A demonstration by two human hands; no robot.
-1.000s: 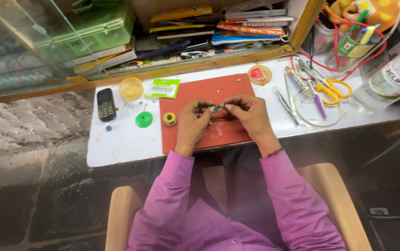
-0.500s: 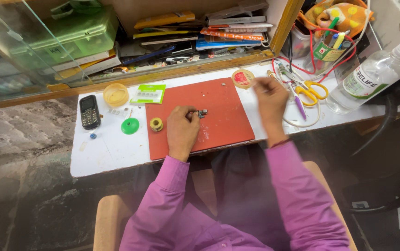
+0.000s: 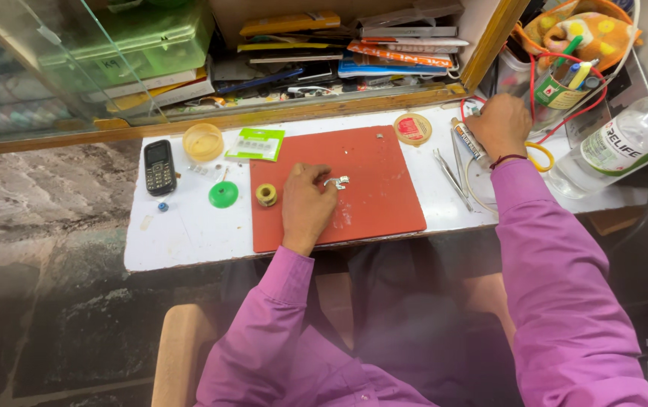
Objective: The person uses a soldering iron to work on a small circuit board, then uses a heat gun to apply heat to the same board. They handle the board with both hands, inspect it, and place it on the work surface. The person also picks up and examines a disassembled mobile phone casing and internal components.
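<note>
Head view, right hand (image 3: 499, 124) moved farther right, left hand (image 3: 306, 202) still pinning metal part (image 3: 337, 182)

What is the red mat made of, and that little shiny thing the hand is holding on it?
The red mat looks like soft rubber or silicone: flat, matte, no glare. The small part under the left hand looks like metal, silvery and bright, though it is too tiny to be sure.

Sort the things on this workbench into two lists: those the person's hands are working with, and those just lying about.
In use: left hand pinching a small metal part on the red mat; right hand reaching among the tools beside a glue tube.

Lying about: black phone, green disc, solder spool, yellow cup, clear bottle, tweezers.
</note>
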